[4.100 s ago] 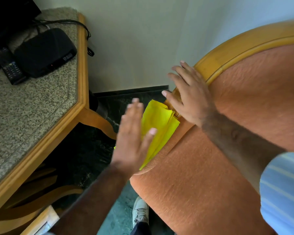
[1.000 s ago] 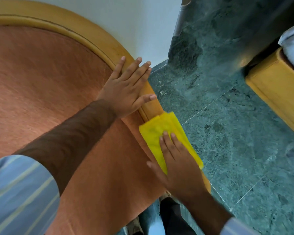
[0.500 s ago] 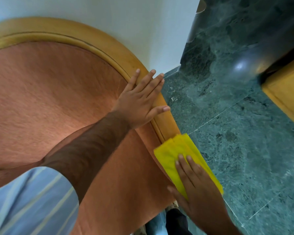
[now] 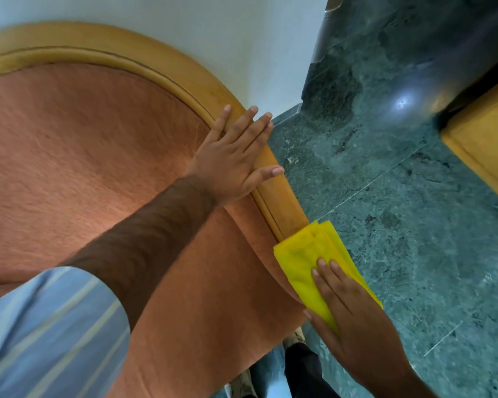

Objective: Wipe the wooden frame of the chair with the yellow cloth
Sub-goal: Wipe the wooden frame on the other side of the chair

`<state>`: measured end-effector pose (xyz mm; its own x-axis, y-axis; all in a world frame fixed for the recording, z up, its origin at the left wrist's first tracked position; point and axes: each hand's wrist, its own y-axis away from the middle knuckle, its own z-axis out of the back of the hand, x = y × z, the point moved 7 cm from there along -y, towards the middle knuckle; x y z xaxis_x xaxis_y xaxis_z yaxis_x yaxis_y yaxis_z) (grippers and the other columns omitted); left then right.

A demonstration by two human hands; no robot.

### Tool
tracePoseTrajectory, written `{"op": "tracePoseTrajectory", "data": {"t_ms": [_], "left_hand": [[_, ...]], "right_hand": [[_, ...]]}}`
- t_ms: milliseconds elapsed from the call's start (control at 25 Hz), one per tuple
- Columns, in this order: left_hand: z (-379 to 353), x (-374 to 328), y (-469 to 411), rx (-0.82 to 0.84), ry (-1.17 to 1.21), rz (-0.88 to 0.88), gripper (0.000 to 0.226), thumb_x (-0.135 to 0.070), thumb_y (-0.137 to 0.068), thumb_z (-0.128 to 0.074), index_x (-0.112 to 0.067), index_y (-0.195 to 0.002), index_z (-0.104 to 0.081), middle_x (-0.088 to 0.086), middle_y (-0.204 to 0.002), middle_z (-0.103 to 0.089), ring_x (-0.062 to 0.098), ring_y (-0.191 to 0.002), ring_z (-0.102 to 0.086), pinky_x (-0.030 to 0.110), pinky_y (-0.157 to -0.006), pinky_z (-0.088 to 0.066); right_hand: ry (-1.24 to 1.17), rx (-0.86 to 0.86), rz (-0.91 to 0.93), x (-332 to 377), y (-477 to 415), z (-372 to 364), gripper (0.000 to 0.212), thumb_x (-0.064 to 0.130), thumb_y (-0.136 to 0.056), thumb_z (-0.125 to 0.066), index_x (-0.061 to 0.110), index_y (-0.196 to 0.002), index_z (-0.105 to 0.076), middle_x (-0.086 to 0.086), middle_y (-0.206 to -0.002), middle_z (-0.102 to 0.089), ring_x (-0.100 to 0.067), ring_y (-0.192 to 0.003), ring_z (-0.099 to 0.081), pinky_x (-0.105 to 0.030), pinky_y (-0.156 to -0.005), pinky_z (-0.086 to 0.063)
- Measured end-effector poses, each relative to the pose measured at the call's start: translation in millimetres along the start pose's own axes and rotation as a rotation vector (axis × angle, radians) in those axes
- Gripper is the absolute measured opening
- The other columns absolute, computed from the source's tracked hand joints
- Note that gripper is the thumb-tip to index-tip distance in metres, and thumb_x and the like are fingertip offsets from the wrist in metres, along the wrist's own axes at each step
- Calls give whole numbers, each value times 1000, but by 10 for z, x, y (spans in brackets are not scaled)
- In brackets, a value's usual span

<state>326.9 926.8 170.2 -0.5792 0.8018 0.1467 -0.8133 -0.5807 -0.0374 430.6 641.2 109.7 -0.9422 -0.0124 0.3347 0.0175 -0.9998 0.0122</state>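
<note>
Yellow cloth (image 4: 305, 258), folded, lies on the lower stretch of the chair's curved wooden frame (image 4: 282, 202), pressed flat under the right hand (image 4: 354, 314) with fingers extended. Higher up, the left hand (image 4: 236, 156) rests open, palm down, across frame and orange upholstery (image 4: 84, 145). Green marble floor (image 4: 414, 225) lies beside.

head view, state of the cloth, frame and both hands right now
yellow cloth: folded, pressed flat on the frame's lower right stretch
wooden frame: bare above the cloth, covered under it
right hand: open, flat on the cloth
left hand: open, flat across frame and orange upholstery
</note>
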Motion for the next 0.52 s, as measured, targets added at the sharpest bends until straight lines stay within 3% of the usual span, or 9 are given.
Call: {"op": "tracePoseTrajectory", "data": {"t_ms": [120,240,320,520], "left_hand": [[6,-5,-8,-12,2,19,89,-70,-99,-4,-9,-161,-21,6,-172,-20,25,-161,-9,58,-128,-7],[-14,-8,-11,-30,-4,11,89,-70,-99,-4,-9,-161,-23,6,-172,-23,25,-160,-12,58,-128,-8],[-26,4,0,-22,-7,5,88,-69,-100,-5,-9,-161,-21,6,-172,-22,25,-160,-11,58,-128,-8],[-21,-4,4,-10,-20,8,87,-69,-99,-7,-10,-162,-16,6,-173,-17,25,-161,-7,58,-128,-7]], "right_hand": [[-53,-59,-45,105,-614,70,66,53,-103,-44,4,-144,-56,-13,-157,-50,-31,-150,-43,-50,-113,-50],[-148,-66,-97,139,-1099,92,67,51,-101,-44,5,-149,-50,-12,-162,-43,-28,-153,-36,-38,-124,-36],[-106,-26,-42,57,-850,52,67,53,-103,-41,7,-151,-48,-8,-164,-40,-25,-155,-33,-37,-124,-35],[-8,32,3,-69,260,-4,62,54,-109,-33,10,-149,-50,-4,-163,-43,-25,-156,-32,-52,-110,-48]]}}
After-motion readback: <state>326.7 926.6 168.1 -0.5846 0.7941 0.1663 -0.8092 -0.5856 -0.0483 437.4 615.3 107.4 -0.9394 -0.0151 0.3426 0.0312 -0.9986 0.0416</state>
